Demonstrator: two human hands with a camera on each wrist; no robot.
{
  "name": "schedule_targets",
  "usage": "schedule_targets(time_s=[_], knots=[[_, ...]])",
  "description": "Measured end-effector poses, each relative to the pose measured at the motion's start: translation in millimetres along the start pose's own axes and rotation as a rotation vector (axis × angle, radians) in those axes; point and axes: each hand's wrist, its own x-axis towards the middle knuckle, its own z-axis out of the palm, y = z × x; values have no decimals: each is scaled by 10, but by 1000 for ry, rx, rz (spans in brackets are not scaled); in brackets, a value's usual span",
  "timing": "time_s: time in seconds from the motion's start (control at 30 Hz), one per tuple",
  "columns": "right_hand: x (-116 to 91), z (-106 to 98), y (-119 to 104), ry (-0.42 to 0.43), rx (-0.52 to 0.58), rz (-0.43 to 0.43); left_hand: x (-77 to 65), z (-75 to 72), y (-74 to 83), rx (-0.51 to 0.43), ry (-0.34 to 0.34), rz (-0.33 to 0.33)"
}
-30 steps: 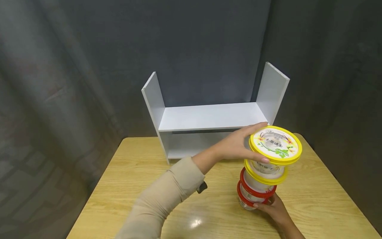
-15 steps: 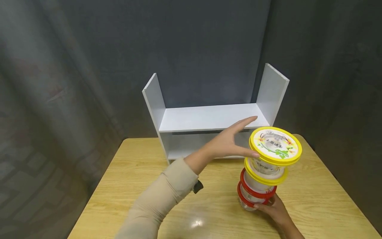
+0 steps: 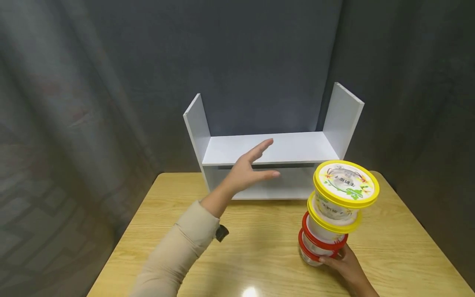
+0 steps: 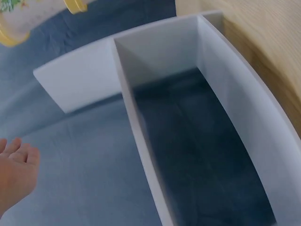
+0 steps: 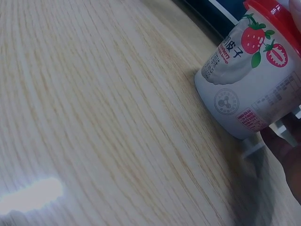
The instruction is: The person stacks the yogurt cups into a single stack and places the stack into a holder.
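A stack of tubs stands at the right of the table. On top is a yellow-lidded tub [image 3: 346,183] with a flower print, above a second yellow-lidded tub [image 3: 334,222]. Below them sit two red-lidded tubs; the lowest tub [image 5: 247,77] shows strawberries on its white side. My right hand [image 3: 348,266] grips that lowest tub near its lid, thumb on the near side, other fingers mostly hidden behind it. To the left of the stack, my left hand [image 3: 243,173] is in the air, holding nothing, with thumb and fingers spread apart.
A white two-level shelf [image 3: 271,159] with raised side panels stands at the back of the wooden table [image 3: 178,231]. Its right end is just behind the stack. Dark curtains [image 3: 267,62] hang behind and beside the table.
My left hand has let go of the top yellow-lidded tub and moved away to the left. My right hand stays on the lowest tub, and the stack remains standing.
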Motion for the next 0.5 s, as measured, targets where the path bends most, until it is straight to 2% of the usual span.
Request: schedule_targets(time_s=[0.13, 0.2, 0.33, 0.43, 0.5], knots=[[-5, -3, 7, 9, -8, 14, -132, -133, 28, 6, 61, -16], [-9, -4, 6, 12, -9, 23, -181, -192, -12, 12, 95, -15], [-3, -20, 16, 4, -38, 67, -226, -324, -306, 34, 176, -7], [-3, -29, 21, -3, -45, 69, -273, -435, -500, 29, 236, -50], [-3, -29, 14, -1, -41, 53, -314, -507, -548, 11, 273, -91]])
